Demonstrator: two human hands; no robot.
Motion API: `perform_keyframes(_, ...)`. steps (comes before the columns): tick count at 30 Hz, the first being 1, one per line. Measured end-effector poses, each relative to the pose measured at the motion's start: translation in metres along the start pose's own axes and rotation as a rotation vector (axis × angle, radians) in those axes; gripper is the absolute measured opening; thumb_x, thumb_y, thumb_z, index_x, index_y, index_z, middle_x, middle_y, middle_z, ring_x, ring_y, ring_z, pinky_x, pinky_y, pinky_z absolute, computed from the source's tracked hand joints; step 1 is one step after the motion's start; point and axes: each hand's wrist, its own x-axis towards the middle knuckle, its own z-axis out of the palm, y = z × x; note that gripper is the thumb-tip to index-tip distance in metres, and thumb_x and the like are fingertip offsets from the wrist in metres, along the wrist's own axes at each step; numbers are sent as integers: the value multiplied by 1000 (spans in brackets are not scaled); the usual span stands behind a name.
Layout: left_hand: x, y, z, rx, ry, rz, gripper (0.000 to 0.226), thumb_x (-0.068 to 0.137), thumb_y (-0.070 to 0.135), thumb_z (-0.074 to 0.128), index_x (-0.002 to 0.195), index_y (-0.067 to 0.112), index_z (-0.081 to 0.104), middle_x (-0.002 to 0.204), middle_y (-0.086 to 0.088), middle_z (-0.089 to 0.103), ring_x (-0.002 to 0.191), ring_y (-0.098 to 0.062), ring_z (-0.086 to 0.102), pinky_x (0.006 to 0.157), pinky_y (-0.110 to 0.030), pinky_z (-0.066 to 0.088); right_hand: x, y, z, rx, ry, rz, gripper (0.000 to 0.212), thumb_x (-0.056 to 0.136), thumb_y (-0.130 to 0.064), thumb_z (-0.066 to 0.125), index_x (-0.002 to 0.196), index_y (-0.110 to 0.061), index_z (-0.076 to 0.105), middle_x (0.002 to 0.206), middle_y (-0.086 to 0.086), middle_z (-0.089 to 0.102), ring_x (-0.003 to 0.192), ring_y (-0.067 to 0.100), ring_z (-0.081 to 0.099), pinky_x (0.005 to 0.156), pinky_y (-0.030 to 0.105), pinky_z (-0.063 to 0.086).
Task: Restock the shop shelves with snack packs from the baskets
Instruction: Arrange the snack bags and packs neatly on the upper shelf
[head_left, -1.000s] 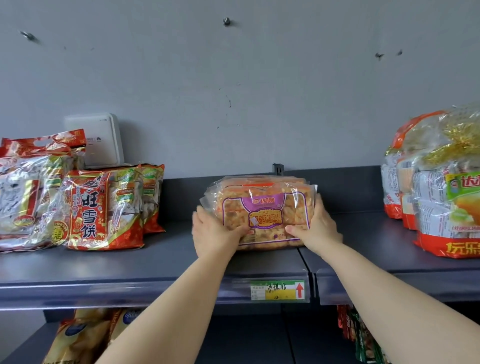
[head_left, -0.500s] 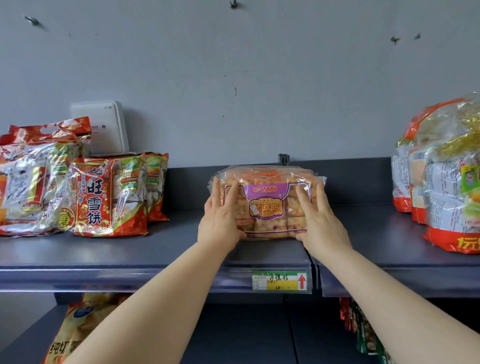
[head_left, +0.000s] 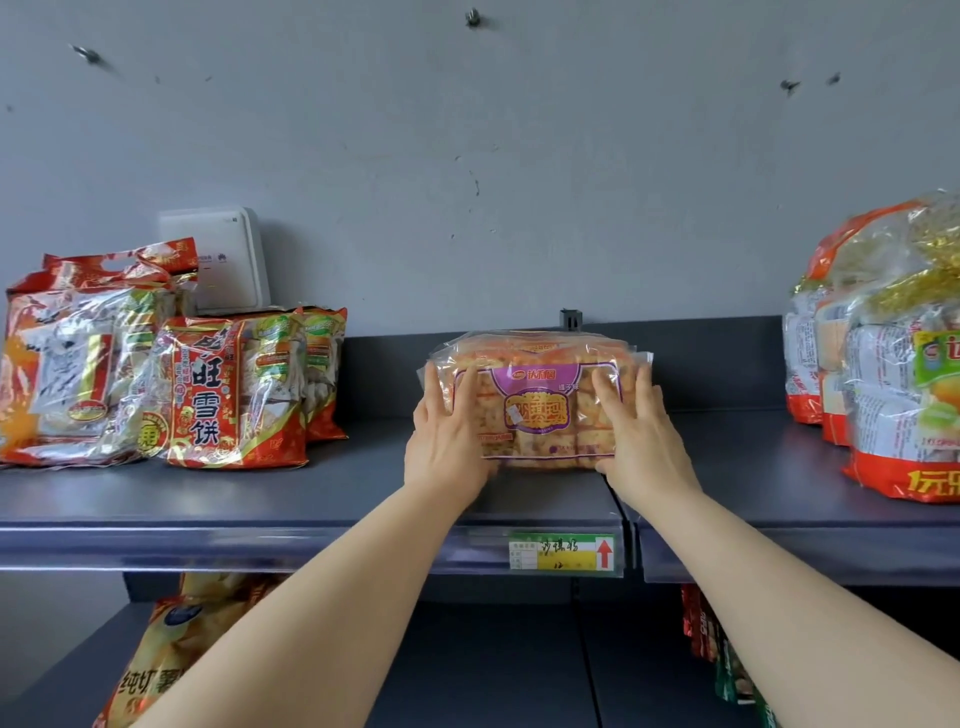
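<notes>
Placement step: left hand (head_left: 447, 436) and right hand (head_left: 641, 441), fingers straight, press the purple-labelled snack pack (head_left: 540, 400) above the price label (head_left: 563, 552). Next, likely: release; confirm it stands.

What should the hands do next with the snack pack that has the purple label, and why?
Probably lift both hands away. The snack pack stands upright on the shelf, above the price tag. The left hand and right hand only press flat, straight fingers on its front, so it seems placed. If it tips, steady it first.
</notes>
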Motion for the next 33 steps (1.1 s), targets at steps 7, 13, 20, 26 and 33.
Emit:
perform_keyframes(7, -21, 10, -17, -70, 13, -19, 87, 86, 7, 63, 152, 32, 12, 163, 0, 3, 144, -29, 19, 104, -44, 40, -9, -3, -18, 139, 92, 7, 80, 85, -31, 69, 151, -22, 26, 162, 11, 7, 148, 35, 10, 114, 51, 31)
perform_keyframes(13, -47, 24, -27, -71, -11, -34, 68, 85, -4, 51, 146, 19, 33, 146, -4, 42, 136, -28, 31, 104, -44, 41, -34, -5, -27, 29, 56, -59, 45, 97, -26, 50, 142, -18, 45, 160, 4, 22, 149, 26, 17, 116, 48, 28)
perform_keyframes(20, -72, 40, -34, -30, -31, 11, 58, 85, -4, 54, 138, 16, 43, 141, -4, 48, 131, -27, 37, 96, -42, 45, -72, 4, -52, 78, 17, 0, 45, 100, -26, 48, 143, -18, 43, 158, 6, 29, 149, 23, 15, 118, 46, 23)
perform_keyframes(26, -93, 67, -27, -52, -100, 118, 47, 88, -3, 50, 133, 12, 47, 138, -6, 48, 126, -28, 41, 95, -42, 45, -111, 29, -75, 96, 13, 128, 44, 99, -23, 50, 142, -16, 46, 157, 8, 30, 149, 22, 15, 118, 41, 23)
perform_keyframes(33, -139, 98, 5, -84, -157, 317, 54, 90, 2, 53, 141, 17, 46, 145, -3, 46, 137, -27, 35, 113, -42, 31, -181, 57, -107, 22, -56, 248, 43, 98, -23, 52, 141, -19, 48, 157, 5, 32, 149, 18, 16, 116, 38, 24)
